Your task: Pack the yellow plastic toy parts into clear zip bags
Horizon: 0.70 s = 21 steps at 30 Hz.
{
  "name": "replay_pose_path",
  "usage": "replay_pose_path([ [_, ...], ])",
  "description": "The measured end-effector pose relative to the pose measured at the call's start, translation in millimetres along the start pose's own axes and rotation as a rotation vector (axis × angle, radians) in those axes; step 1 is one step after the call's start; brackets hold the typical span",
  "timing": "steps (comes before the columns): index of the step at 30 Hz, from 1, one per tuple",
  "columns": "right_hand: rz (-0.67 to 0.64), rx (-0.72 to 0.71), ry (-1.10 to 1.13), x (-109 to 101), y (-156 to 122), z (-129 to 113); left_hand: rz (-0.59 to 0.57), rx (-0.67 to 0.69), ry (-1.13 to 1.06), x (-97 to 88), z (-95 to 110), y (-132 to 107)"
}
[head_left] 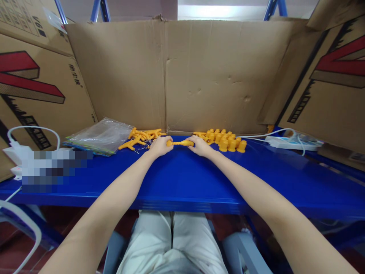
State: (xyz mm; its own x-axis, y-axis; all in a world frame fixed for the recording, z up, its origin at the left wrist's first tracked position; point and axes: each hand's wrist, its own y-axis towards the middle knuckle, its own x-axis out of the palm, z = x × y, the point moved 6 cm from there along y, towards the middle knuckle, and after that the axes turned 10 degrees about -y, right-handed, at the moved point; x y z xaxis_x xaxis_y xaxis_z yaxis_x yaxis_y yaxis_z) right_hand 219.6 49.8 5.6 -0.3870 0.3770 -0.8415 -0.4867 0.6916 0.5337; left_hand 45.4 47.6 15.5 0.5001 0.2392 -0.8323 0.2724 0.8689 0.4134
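Above the blue table, a yellow piece with a narrow ridged middle (179, 143) spans the gap between my hands. My left hand (160, 147) is closed on its left end, and my right hand (201, 146) grips the wider right end. The fingers partly cover both ends. Just left of my left hand lies a loose pile of yellow T-shaped handles (133, 143), some with thin metal spirals (147, 143). To the right of my right hand, several yellow cup-shaped caps (223, 144) stand in rows, with another yellow piece (200, 134) behind that hand.
Clear plastic bags (102, 133) lie at the back left of the blue table (182, 179). A white charger with a cable (18, 154) is at far left, a white power strip (293, 143) at right. Cardboard walls (222, 76) enclose the back and sides.
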Motion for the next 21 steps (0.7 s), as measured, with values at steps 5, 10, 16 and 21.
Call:
replay_pose_path([
  [5,-0.039,-0.006,0.007,2.6,1.1,-1.7,-0.009,0.036,-0.010,-0.2,-0.9,-0.1],
  [10,-0.072,0.053,0.066,2.5,3.0,0.7,-0.006,0.039,0.022,-0.7,-3.9,2.6],
  [16,-0.144,0.160,0.305,2.7,1.0,14.0,-0.020,-0.041,-0.006,-2.7,-9.0,2.8],
  [21,-0.184,0.282,0.574,3.5,-0.9,18.8,-0.005,-0.018,-0.069,-5.6,-9.1,2.0],
])
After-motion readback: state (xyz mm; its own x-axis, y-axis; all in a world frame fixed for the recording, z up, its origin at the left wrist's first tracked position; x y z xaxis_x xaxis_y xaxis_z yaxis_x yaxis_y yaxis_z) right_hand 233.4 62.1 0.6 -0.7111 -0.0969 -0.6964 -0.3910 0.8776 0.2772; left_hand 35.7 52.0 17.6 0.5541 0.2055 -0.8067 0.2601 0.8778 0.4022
